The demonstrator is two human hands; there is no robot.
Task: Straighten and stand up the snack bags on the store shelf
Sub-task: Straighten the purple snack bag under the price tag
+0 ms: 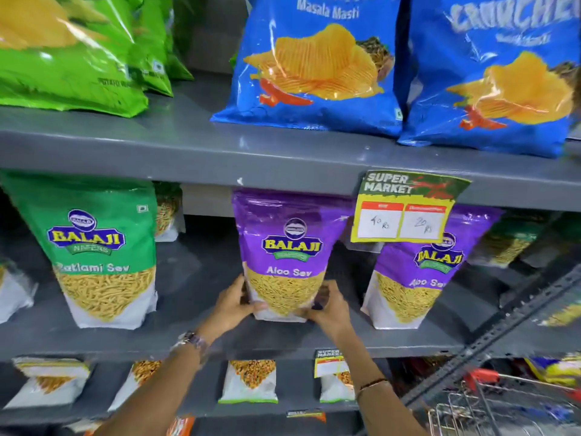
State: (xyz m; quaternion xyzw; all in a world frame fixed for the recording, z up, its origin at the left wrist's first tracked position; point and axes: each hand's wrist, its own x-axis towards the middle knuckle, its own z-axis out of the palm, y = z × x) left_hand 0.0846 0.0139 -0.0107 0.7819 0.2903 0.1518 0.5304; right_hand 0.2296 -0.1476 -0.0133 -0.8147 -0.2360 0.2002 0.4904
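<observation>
Purple bag: we see the purple bag [284,253] standing upright in the middle of the grey shelf [201,335]. It says "Aloo Sev" on the front.
Left hand: our left hand [234,305] is on the bag's lower left side. The fingers [257,307] are curled on the bottom corner of the bag.
Right hand: our right hand [328,308] is on the bag's lower right side. Its fingers wrap the other bottom corner, so the bag is squeezed between both hands.
Wrists: we see a watch [191,341] on the left wrist and a thin band [372,383] on the right one.
Next bags: a second purple bag [418,272] stands just to the right and leans a little. A green bag [97,253] that says "Ratlami Sev" stands to the left, well apart.
Price tag: a price tag [407,209] hangs from the shelf above and covers the top of the second purple bag.
Up high: two blue chip bags [317,64] and green chip bags [69,51] sit on the top shelf.
Down low: small white bags [250,380] stand on the shelf below.
Corner: part of a cart [490,401] shows at the bottom right.
</observation>
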